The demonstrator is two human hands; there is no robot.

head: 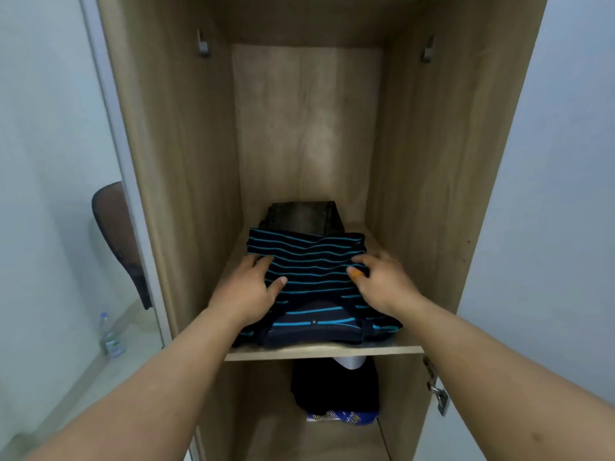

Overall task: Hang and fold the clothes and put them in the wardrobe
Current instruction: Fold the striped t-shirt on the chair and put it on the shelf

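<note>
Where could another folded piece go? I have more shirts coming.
The shelf is crowded: the striped shirt, under both hands, spans most of its width, with dark folded trousers behind. Only narrow bare strips run along the side walls. The lower compartment floor is bare in front of the dark clothes.

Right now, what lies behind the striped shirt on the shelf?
Behind the striped shirt lies a dark folded garment, near the wardrobe's back panel. Its front part is covered by the shirt, so its kind cannot be told.

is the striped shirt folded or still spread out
Folded: the striped shirt lies as a compact stack on the wardrobe shelf, with the left hand and right hand resting on it.
</note>
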